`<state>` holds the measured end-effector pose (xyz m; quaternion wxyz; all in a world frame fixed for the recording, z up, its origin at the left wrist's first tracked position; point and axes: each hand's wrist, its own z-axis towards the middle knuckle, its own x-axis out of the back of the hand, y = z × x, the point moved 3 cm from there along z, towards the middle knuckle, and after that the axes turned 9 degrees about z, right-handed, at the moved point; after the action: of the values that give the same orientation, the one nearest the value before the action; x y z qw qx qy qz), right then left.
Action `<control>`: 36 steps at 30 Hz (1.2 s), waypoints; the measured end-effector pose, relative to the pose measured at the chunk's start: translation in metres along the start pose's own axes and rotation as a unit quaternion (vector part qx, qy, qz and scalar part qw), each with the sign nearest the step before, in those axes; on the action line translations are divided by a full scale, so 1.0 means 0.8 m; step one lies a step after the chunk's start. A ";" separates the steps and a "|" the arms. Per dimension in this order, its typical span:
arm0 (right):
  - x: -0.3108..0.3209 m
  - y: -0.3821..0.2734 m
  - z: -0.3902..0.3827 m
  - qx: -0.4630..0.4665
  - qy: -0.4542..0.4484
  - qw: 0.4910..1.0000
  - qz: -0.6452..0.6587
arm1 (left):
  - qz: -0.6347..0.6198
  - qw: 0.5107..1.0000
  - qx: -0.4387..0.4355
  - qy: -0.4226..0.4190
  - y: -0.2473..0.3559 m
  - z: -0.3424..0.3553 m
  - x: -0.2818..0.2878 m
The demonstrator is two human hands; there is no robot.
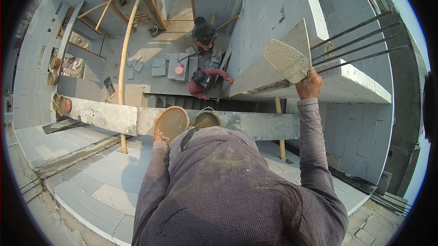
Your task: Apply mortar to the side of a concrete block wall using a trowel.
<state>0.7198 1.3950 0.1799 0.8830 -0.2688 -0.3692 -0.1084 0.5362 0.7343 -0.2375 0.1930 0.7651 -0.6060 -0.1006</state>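
Observation:
My right hand [310, 84] is closed round a trowel, held out to the right. Its broad blade [285, 60] is coated with grey mortar and lies against or just in front of the block wall [260, 31]; whether it touches, I cannot tell. The trowel's handle is hidden in my fist. My left hand [160, 137] grips the rim of a round orange-brown basin [171, 123], which has grey, wet-looking mix in it. Close beside the basin, a dark bucket [207, 118] stands on the plank in front of my body.
A mortar-stained plank [100, 114] crosses below me, with bamboo poles [128, 49] around it. Steel bars [356, 40] jut from the wall at right. Two people [200, 81] work far below near stacked grey blocks [175, 68]. Small pots [61, 104] sit at the plank's left end.

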 end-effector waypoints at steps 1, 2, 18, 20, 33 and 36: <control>0.001 -0.001 0.000 0.006 0.005 1.000 0.013 | 0.000 1.000 0.004 0.002 0.000 0.000 0.001; 0.001 0.000 0.001 0.002 0.002 1.000 0.006 | 0.004 0.999 0.024 0.022 -0.001 -0.001 0.003; 0.000 0.004 0.000 0.001 -0.003 1.000 -0.020 | 0.008 1.000 0.013 -0.009 -0.003 0.022 0.010; 0.000 0.002 0.000 -0.001 -0.004 1.000 -0.017 | 0.008 1.000 0.017 0.009 -0.005 0.024 0.012; 0.002 0.000 0.001 -0.004 0.000 1.000 -0.003 | 0.012 1.000 -0.008 -0.014 -0.005 0.028 0.015; 0.002 0.001 0.001 -0.006 -0.004 1.000 -0.003 | 0.005 1.000 -0.016 -0.017 -0.006 0.031 0.015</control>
<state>0.7209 1.3960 0.1812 0.8796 -0.2732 -0.3728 -0.1125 0.5337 0.7195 -0.2613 0.1960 0.7569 -0.6113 -0.1224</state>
